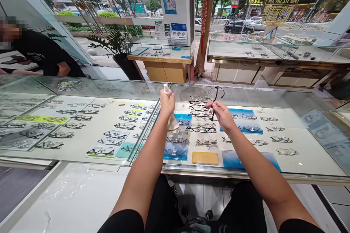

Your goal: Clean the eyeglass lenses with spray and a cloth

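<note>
My left hand (pixel 167 104) is wrapped round a small bottle with a white spray top (pixel 166 88), held above the glass counter. A beige cloth (pixel 172 123) hangs below that hand; whether the fingers grip it too is hidden. To its right, my right hand (pixel 222 115) pinches a pair of dark-framed eyeglasses (pixel 217 94), turned on edge in the air. The two hands are apart, with the bottle's top near the level of the glasses. Beneath them, a round tray (pixel 193 93) sits on the counter top.
The glass display counter (pixel 314 177) holds rows of eyeglasses (pixel 207 142) and a yellow case (pixel 205 158). A person in a black shirt (pixel 46 52) leans at the far left. Behind stand a potted plant (pixel 128 66), a wooden cabinet (pixel 164 71) and more glass showcases (pixel 237 49).
</note>
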Demonstrator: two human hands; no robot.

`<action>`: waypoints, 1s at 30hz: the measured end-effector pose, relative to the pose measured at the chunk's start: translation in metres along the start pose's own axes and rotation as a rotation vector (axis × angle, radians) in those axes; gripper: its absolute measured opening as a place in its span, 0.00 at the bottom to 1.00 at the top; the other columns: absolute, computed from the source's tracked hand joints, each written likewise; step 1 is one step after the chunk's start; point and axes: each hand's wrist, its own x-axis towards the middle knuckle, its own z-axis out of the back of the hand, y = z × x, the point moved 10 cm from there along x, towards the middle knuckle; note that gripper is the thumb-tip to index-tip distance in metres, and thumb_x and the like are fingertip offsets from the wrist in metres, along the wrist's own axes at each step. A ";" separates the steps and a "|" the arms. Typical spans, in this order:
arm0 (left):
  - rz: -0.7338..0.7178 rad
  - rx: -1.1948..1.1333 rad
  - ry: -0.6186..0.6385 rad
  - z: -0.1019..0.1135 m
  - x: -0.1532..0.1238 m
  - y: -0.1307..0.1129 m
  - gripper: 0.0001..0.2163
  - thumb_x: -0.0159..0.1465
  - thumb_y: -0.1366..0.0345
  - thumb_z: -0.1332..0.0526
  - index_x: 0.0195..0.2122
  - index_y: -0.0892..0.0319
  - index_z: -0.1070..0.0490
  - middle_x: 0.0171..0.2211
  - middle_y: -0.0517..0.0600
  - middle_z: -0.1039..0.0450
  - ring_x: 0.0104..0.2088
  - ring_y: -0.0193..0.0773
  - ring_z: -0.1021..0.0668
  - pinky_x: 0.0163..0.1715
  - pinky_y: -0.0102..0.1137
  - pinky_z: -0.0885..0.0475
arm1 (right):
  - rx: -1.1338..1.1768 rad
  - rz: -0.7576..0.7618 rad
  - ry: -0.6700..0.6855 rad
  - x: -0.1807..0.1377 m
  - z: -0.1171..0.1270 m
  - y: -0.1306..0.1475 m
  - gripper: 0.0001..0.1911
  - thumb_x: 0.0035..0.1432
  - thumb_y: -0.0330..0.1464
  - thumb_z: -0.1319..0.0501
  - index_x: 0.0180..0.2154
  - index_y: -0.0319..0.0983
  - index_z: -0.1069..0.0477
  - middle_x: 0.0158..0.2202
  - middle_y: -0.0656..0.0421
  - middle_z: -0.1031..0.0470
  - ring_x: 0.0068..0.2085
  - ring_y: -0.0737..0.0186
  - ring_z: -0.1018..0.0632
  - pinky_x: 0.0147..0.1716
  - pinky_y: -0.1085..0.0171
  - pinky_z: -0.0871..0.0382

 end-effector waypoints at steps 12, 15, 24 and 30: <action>0.223 0.304 0.078 0.019 0.010 0.051 0.09 0.67 0.69 0.36 0.47 0.54 0.31 0.49 0.54 0.19 0.53 0.49 0.19 0.55 0.39 0.28 | 0.008 -0.018 -0.018 0.001 0.004 -0.006 0.23 0.65 0.59 0.32 0.38 0.47 0.21 0.48 0.56 0.17 0.52 0.51 0.23 0.48 0.56 0.29; 0.255 0.319 0.089 0.020 0.008 0.051 0.10 0.66 0.69 0.35 0.47 0.53 0.31 0.50 0.55 0.19 0.53 0.50 0.19 0.56 0.39 0.28 | 0.002 -0.024 -0.024 0.001 0.005 -0.006 0.24 0.64 0.60 0.32 0.38 0.47 0.22 0.47 0.55 0.17 0.52 0.49 0.23 0.49 0.55 0.29; 0.231 0.242 -0.066 0.036 0.000 0.021 0.28 0.61 0.71 0.30 0.62 0.58 0.35 0.66 0.65 0.29 0.67 0.58 0.25 0.67 0.46 0.31 | 0.023 -0.015 -0.011 0.000 0.005 -0.010 0.21 0.66 0.57 0.32 0.38 0.47 0.22 0.47 0.56 0.17 0.52 0.51 0.22 0.50 0.55 0.29; -0.099 0.224 -0.208 0.058 -0.017 -0.058 0.12 0.70 0.64 0.36 0.54 0.55 0.29 0.49 0.56 0.22 0.53 0.51 0.19 0.59 0.43 0.26 | 0.012 -0.011 -0.033 0.002 0.006 -0.006 0.23 0.65 0.59 0.32 0.38 0.47 0.22 0.48 0.55 0.17 0.52 0.50 0.22 0.50 0.54 0.29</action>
